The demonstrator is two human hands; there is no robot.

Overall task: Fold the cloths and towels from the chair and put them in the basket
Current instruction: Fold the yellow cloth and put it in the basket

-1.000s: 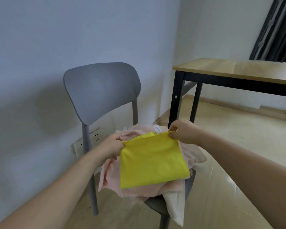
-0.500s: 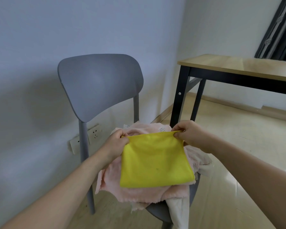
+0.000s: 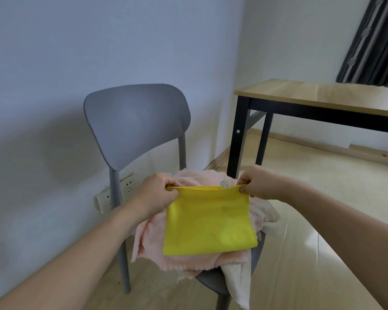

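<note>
A yellow cloth (image 3: 208,222), folded double, hangs over the seat of a grey chair (image 3: 134,121). My left hand (image 3: 158,192) pinches its top left corner and my right hand (image 3: 258,184) pinches its top right corner, with the top edge stretched between them. A small white label sticks up near the right corner. Under it a pink towel (image 3: 157,240) lies in a heap on the seat, and a white towel (image 3: 238,283) hangs off the seat's front. No basket is in view.
A wooden table with black legs (image 3: 318,97) stands to the right of the chair. A wall socket (image 3: 128,186) sits low behind the chair. Dark curtains (image 3: 376,41) hang at the top right. The floor is pale wood.
The yellow cloth's top edge has been pulled a little tighter, and the white label shows again at its right corner. Both hands keep their grip on the corners.
</note>
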